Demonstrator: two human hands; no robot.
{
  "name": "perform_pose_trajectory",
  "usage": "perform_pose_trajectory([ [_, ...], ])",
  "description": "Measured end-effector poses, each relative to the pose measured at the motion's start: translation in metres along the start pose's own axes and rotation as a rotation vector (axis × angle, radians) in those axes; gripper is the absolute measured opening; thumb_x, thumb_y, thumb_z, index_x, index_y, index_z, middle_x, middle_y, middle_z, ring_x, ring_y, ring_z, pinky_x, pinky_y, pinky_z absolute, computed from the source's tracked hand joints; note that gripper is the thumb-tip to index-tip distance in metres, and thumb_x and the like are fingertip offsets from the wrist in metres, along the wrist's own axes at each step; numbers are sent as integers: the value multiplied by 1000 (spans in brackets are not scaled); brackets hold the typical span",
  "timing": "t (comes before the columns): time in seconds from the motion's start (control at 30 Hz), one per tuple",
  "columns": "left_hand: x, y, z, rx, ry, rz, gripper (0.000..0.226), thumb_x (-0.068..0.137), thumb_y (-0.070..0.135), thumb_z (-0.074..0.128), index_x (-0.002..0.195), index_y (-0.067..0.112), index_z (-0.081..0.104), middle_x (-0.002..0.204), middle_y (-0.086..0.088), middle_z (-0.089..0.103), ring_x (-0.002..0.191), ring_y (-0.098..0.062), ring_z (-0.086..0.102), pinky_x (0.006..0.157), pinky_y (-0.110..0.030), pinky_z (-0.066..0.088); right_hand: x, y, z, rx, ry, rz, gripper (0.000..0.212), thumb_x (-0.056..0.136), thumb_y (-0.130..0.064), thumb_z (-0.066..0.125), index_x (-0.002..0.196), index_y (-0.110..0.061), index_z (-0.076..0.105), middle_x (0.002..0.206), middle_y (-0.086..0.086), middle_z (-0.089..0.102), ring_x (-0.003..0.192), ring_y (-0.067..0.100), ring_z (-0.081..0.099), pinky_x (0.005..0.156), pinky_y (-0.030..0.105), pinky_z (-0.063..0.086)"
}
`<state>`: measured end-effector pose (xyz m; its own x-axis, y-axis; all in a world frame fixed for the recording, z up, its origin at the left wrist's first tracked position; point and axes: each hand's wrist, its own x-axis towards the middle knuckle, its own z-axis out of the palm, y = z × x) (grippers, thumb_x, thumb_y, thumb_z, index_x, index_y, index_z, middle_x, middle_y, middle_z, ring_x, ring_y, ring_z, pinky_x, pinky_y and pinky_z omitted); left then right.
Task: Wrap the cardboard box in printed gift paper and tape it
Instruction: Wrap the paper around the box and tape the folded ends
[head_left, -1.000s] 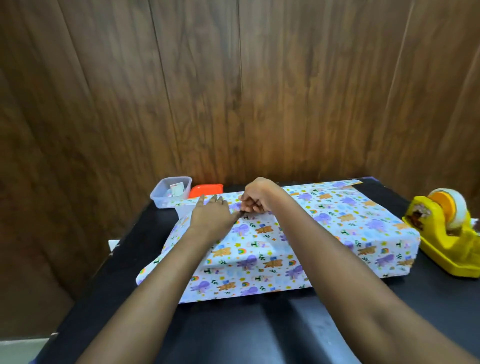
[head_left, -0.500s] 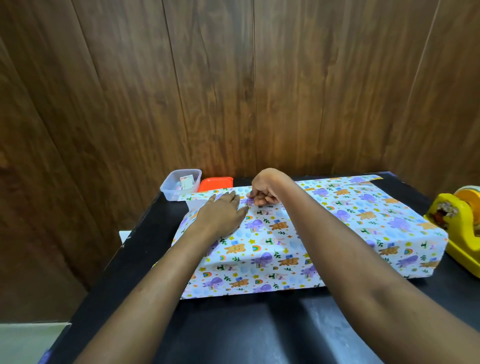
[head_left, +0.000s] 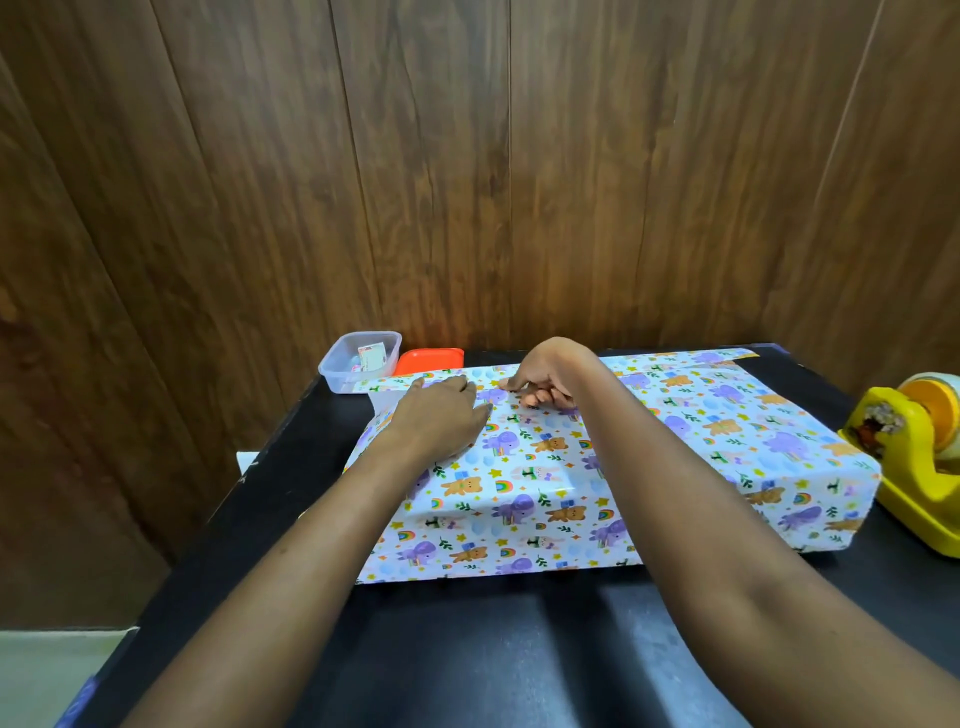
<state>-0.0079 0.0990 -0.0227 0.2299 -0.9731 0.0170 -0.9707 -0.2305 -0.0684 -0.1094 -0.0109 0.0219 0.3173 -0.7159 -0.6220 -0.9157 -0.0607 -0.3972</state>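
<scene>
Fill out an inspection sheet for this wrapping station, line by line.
Surface: black table, glossy, bare toward the near edge.
Job's things: gift paper folded over the top and near side; yellow tape dispenser beside its right end.
Clutter: clear plastic container and orange lid at the far left corner.
Hands: left hand flat on the paper; right hand beside it, fingers curled at the far fold. Whether it pinches anything cannot be told.
Cables: nothing seen.
Surroundings: wood-panelled wall behind the table.
</scene>
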Motion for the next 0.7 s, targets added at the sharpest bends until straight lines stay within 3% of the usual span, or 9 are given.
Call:
perform_pose_trajectory([
  [0.27, -1, 1, 1, 3, -4, -14, 55, 101, 39, 20, 148, 11, 22, 156, -3, 18, 141, -22, 25, 115, -44, 15, 1, 17, -10, 123, -26, -42, 33, 96, -33, 51, 71, -12, 56, 39, 0, 53, 31, 6, 43, 34, 10, 26],
  [0.33, 0, 4, -1, 12, -31, -18, 53, 102, 38, 19, 149, 13, 19, 157, -4, 15, 142, -23, 21, 115, -45, 14, 1, 10, -6, 143, 9, -42, 41, 93, -42, 53, 71, -8, 54, 38, 0, 55, 32, 7, 44, 34, 12, 28],
  [0.47, -1, 7, -2, 3, -32, -26, 52, 102, 36, 19, 149, 15, 19, 157, -4, 15, 142, -22, 20, 116, -46, 13, 4, -13, 3, -41, -25, 22, 62, 95, -48, 44, 56, -3, 57, 32, 2, 45, 32, 9, 38, 30, 15, 25],
  [0.6, -3, 7, -6, 8, -83, -60, 53, 102, 37, 18, 150, 15, 17, 158, -1, 10, 144, -18, 15, 116, -47, 8, 7, -1, -4, 38, -2, -27, 40, 99, -33, 45, 67, -11, 53, 37, 1, 55, 26, 7, 46, 36, 14, 30],
  [0.7, -14, 21, -13, -74, -36, -77, 50, 101, 39, 24, 135, 7, 42, 148, -7, 36, 134, -23, 35, 113, -44, 20, 9, 30, -20, 287, 106, -113, 33, 100, -21, 44, 71, -6, 54, 39, 4, 59, 31, 8, 52, 37, 14, 33],
])
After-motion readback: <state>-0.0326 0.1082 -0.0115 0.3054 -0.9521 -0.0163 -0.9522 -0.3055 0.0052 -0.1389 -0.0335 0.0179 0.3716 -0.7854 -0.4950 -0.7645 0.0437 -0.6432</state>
